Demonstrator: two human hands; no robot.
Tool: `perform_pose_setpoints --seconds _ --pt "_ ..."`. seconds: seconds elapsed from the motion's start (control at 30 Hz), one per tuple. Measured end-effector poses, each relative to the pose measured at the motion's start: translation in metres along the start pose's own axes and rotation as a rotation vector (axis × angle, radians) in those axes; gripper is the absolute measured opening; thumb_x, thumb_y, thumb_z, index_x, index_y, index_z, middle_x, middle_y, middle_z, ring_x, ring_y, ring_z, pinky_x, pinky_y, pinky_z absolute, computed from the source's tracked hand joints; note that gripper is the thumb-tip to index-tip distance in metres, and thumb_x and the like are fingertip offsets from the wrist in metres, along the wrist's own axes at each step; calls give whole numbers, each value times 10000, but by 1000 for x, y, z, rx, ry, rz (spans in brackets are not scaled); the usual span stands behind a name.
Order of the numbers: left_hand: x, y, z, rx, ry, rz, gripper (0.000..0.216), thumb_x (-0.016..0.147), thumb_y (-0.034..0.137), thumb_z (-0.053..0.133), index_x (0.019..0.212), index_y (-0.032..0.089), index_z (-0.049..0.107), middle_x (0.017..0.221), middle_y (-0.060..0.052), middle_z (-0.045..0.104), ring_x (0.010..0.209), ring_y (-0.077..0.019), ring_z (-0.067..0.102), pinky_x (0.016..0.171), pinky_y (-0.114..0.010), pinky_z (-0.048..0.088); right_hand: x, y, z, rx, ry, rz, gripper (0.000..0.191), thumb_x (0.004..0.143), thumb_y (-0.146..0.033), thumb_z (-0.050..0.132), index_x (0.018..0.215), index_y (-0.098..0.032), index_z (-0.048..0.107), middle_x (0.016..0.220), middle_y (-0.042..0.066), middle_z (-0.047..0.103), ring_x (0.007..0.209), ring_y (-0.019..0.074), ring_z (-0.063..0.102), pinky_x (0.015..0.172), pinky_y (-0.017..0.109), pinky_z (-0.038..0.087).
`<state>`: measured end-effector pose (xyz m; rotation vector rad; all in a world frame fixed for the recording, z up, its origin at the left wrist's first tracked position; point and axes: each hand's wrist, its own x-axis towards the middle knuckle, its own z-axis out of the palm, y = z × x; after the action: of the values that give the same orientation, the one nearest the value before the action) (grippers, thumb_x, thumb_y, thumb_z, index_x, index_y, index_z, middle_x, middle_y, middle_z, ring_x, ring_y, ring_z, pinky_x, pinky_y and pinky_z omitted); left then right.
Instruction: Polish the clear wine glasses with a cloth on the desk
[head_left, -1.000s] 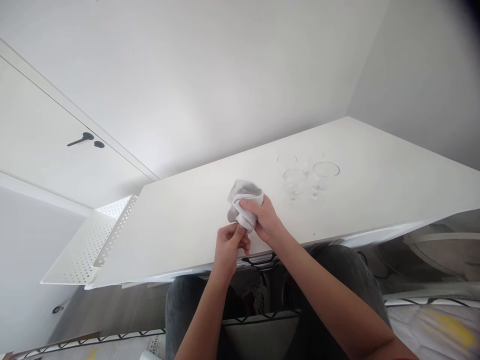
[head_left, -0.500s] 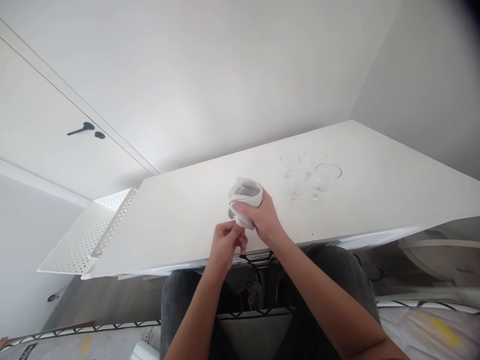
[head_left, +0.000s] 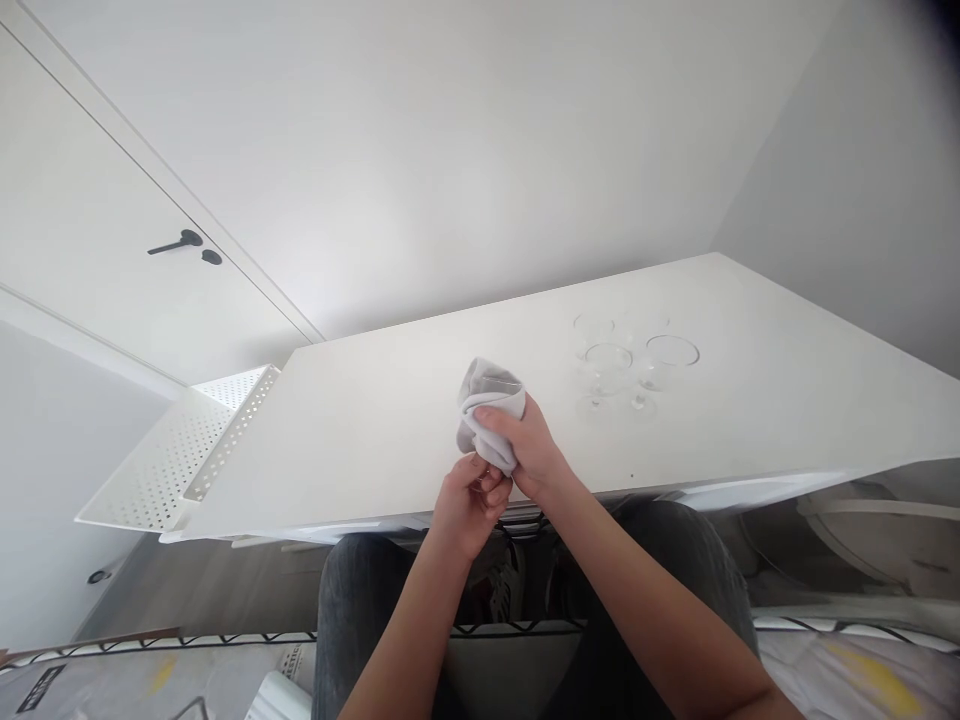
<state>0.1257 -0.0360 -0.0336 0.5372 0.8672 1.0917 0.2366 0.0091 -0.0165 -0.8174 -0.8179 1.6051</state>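
Observation:
My right hand (head_left: pixel 534 452) is closed around a white cloth (head_left: pixel 487 400) that is wrapped over what looks like a glass, held just above the white table (head_left: pixel 375 430) near its front edge. Just below it, my left hand (head_left: pixel 469 495) has its fingers pinched together under the cloth, at the hidden lower part of the glass. What the left fingers grip is covered by the cloth and the other hand. To the right on the table stand clear stemmed glasses (head_left: pixel 607 372), (head_left: pixel 667 365), with a third (head_left: pixel 592 330) behind them, all apart from my hands.
A white perforated metal shelf (head_left: pixel 172 455) juts out at the table's left end. A white door with a black handle (head_left: pixel 176 243) is at the upper left. My legs in dark trousers and a wire rack edge (head_left: pixel 525 628) lie below the table's front edge.
My left hand has risen closer under the cloth and closed tighter against my right hand. The cloth bundle has shifted slightly in my right hand. The view has drifted a little.

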Motion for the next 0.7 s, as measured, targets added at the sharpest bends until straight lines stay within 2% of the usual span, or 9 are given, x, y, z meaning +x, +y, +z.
perform_pose_setpoints --seconds 0.1,0.2,0.27,0.33,0.4,0.47,0.53,0.63,0.7 --pt "1 -5 2 372 135 261 427 807 446 783 582 151 571 522 1 508 448 -106 490 425 -228 368 -8 -1 6 -253 215 -196 586 681 -345 873 1183 -253 587 972 20 693 796 194 656 626 300 561" --pt "0 2 -5 660 104 355 413 864 440 754 617 137 618 521 -16 562 452 -103 513 480 -235 386 -11 -11 5 -256 286 -361 606 700 -317 865 1236 -278 583 1062 28 693 906 201 663 742 319 579" --pt "-2 8 -11 606 -5 243 428 879 469 739 639 132 634 529 -13 537 450 -100 496 453 -231 370 -8 -18 0 -100 219 -345 490 743 -343 842 1171 -258 617 1041 38 697 895 198 667 730 314 577" --pt "-2 12 -14 384 -129 40 443 854 495 751 634 133 620 536 10 458 443 -92 442 383 -215 310 -2 -19 -6 94 64 -209 381 792 -396 805 1091 -227 643 954 41 701 805 184 668 657 298 568" --pt "-1 11 -13 124 -152 -97 422 790 454 798 620 137 578 558 35 383 455 -71 388 346 -183 240 3 -16 -10 211 -92 -38 364 825 -477 764 1040 -203 659 844 41 699 680 171 648 553 283 541" --pt "1 6 -6 -40 -54 -95 375 727 352 822 618 142 531 581 47 362 474 -52 367 356 -157 237 6 -8 -10 193 -168 80 364 826 -499 759 995 -189 670 759 41 698 571 159 608 459 271 496" --pt "4 -1 2 -26 74 -4 309 732 291 781 642 151 520 601 38 399 493 -63 411 393 -168 323 6 0 -6 93 -158 137 329 801 -449 797 951 -183 673 710 36 698 476 135 544 375 253 422" --pt "5 -5 8 262 216 191 167 817 297 699 813 154 614 703 -15 555 585 -135 556 508 -256 486 5 7 2 -11 -81 101 313 785 -392 832 971 -183 691 743 34 712 478 125 541 356 234 388" --pt "4 2 5 479 311 329 218 832 288 708 1011 175 651 913 -63 661 784 -189 652 638 -295 546 6 6 4 -19 -7 -12 346 799 -409 833 1033 -186 708 872 55 742 648 162 652 466 241 499"
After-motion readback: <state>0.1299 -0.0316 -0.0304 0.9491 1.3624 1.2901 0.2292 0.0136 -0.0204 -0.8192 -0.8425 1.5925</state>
